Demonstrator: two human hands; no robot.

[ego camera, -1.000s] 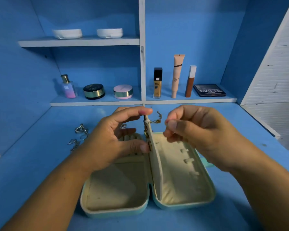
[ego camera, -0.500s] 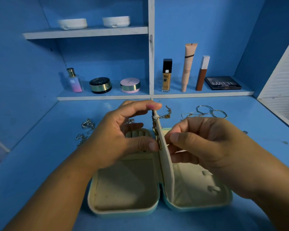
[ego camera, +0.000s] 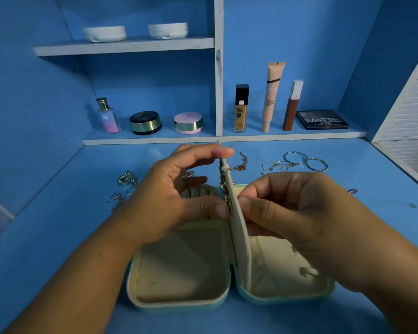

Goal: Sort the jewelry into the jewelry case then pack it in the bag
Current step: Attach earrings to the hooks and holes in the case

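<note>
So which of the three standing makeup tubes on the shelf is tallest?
The beige tube, in the middle; the black-capped foundation bottle and brown white-capped tube flank it, shorter.

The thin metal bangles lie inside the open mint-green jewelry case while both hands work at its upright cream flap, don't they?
No. The head view shows the thin metal bangles on the blue table beyond the open mint-green jewelry case; the left hand and right hand do work at its upright cream flap.

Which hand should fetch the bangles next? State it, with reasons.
Probably right. The bangles lie just beyond the right hand, while the left hand pinches the jewelry case's upright divider.
</note>
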